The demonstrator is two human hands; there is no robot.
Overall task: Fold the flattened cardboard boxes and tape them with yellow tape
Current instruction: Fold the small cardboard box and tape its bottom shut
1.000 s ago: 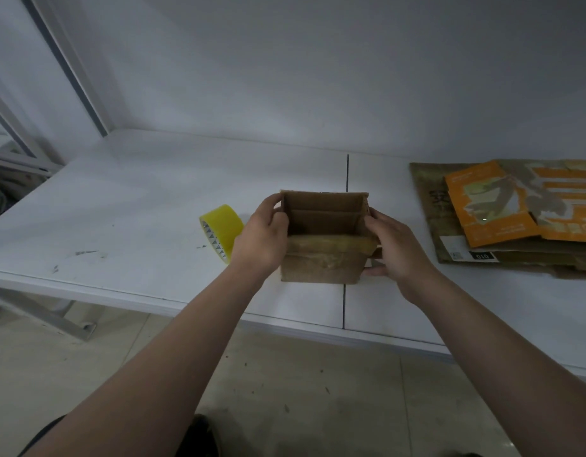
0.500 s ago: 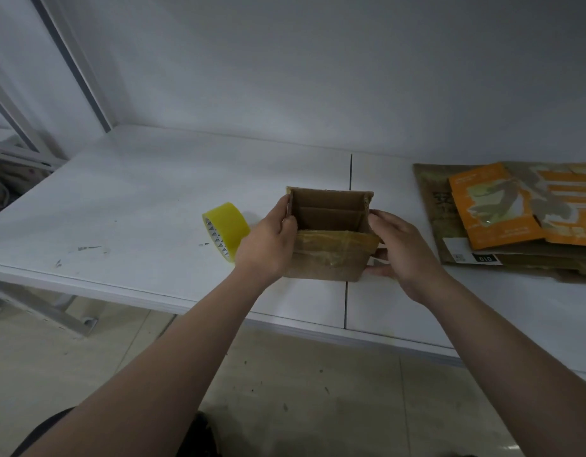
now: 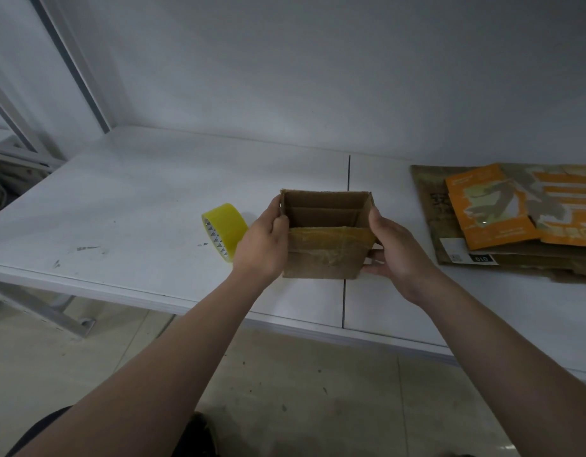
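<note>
The small cardboard box (image 3: 328, 237) stands upright with its top open, held between both hands above the near part of the white tabletop (image 3: 136, 209). Whether its base rests on the surface or hangs just over it cannot be told. A glossy band of yellowish tape (image 3: 331, 240) runs across the upper half of the box's near wall. Inside, a folded flap shows against the far wall.

The left hand (image 3: 263, 242) grips the box's left side, thumb curled at the near left corner and fingers reaching along the left wall toward the rim. The right hand (image 3: 397, 249) grips the right side, thumb up against the right rim and fingers curled round the lower right edge. Both forearms stretch in from the bottom of the view.

Just left of the box, partly hidden behind the left hand, a roll of yellow tape (image 3: 224, 235) stands on its edge on the tabletop. A dark seam (image 3: 348, 173) in the tabletop runs from behind the box to the back edge and shows again in front of it. Well to the right of the box lies a stack of flattened cardboard boxes (image 3: 502, 209), brown sheets with orange printed ones on top. Behind the box rises a plain pale wall (image 3: 318, 77). Below the tabletop's near edge is a tiled floor (image 3: 301, 390).
</note>
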